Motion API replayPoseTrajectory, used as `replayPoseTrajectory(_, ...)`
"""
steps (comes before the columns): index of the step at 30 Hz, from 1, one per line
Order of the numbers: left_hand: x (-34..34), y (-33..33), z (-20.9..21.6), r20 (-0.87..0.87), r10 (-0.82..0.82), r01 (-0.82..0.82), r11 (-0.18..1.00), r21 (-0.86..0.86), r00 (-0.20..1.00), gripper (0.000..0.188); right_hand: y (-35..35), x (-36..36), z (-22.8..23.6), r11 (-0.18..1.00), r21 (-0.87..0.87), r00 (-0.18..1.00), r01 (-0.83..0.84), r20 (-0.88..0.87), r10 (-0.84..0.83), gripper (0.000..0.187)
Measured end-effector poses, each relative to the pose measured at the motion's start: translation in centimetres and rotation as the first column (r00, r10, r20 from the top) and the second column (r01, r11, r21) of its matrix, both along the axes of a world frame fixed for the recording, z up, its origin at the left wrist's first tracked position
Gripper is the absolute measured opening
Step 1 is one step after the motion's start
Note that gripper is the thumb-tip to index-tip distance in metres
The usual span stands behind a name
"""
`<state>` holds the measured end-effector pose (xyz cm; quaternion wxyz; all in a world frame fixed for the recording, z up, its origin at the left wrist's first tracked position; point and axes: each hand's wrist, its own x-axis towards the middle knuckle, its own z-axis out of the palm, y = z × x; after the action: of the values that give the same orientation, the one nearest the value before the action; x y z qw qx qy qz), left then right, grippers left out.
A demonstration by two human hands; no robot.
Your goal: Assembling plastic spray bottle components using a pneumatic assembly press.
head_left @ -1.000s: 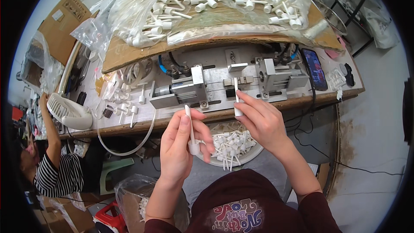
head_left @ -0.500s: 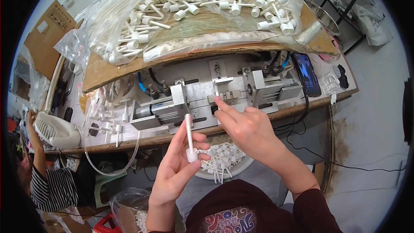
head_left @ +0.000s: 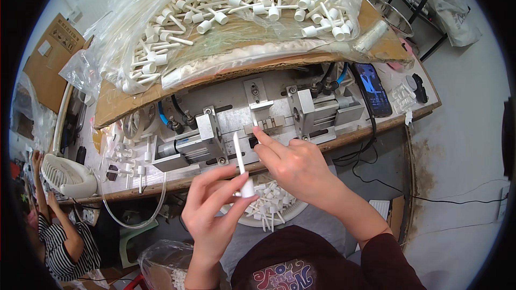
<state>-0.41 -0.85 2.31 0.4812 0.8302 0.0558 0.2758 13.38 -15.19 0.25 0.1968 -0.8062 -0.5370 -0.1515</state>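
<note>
Between the thumb and fingers of my left hand (head_left: 215, 209) is a white stemmed cap (head_left: 246, 188), its thin stem tilted up toward the machine. My right hand (head_left: 295, 164) reaches to the small metal block (head_left: 273, 123) at the middle of the bench fixture. Its index fingertip meets a white stem (head_left: 255, 120) lying at that block; the other fingers curl under, and the thumb and the stem's lower end are hidden. Metal cylinder clamps stand on either side, a left clamp (head_left: 207, 134) and a right clamp (head_left: 305, 111).
Above the fixture, a cardboard shelf (head_left: 121, 99) bears a plastic bag heaped with white stemmed caps (head_left: 215, 16). A round tub (head_left: 295, 212) of similar pieces is below my hands. A phone (head_left: 373, 91) lies right; a white fan (head_left: 67, 176) and a person's striped sleeve (head_left: 67, 252) are left.
My left hand has turned its fingers over the cap and shifted slightly, still holding it. The right hand stays at the block. The whole view has slid a little left.
</note>
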Motion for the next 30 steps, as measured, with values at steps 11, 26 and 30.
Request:
replayPoseTrajectory(11, 4.9, -0.5, -3.3, 0.046, 0.003, -0.029, 0.821, 0.571, 0.999, 0.031, -4.4, -4.4, -3.7, 0.980, 0.046, 0.863, -0.191, -0.469, 0.190, 0.023)
replayPoseTrajectory(26, 5.4, -0.5, -2.4, -0.122, 0.076, 0.015, 0.793, 0.609, 0.990, 0.027, -4.1, -5.8, -11.0, 0.976, -0.028, 0.829, -0.215, -0.534, 0.167, 0.023)
replayPoseTrajectory(30, 5.7, -0.6, -2.6, -0.109, 0.083, -0.004, 0.813, 0.583, 0.991, 0.026, -3.8, -5.9, -11.1, 0.992, -0.013, 0.849, -0.124, -0.518, 0.099, 0.026)
